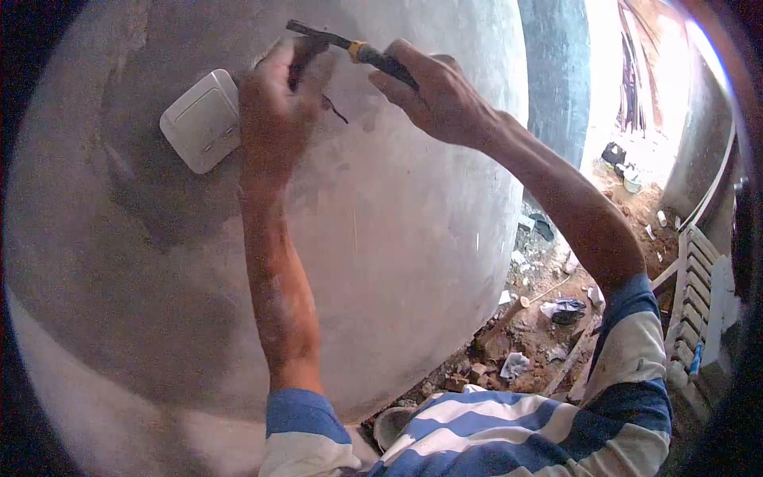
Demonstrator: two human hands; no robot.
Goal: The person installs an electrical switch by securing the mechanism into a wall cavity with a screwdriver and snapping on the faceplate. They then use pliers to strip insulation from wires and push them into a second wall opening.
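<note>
My right hand point(433, 91) is wrapped round the black handle of a hammer point(358, 52) with a yellow collar, its dark metal end reaching left above my other hand. Close to the grey wall, my left hand point(278, 99) is blurred, its fingers curled just under the metal end; I cannot tell what they hold. A thin dark, bent piece like wire point(336, 110) sticks out to the right of these fingers. Immediately left of my left hand, a white switch plate point(202, 121) sits tilted on the wall, its right edge partly covered by the hand.
The curved-looking plastered wall point(397, 262) fills most of the view. Rubble and litter point(517, 366) cover the ground at lower right. A pale slatted object point(696, 278) stands at the far right, near a bright opening point(628, 79).
</note>
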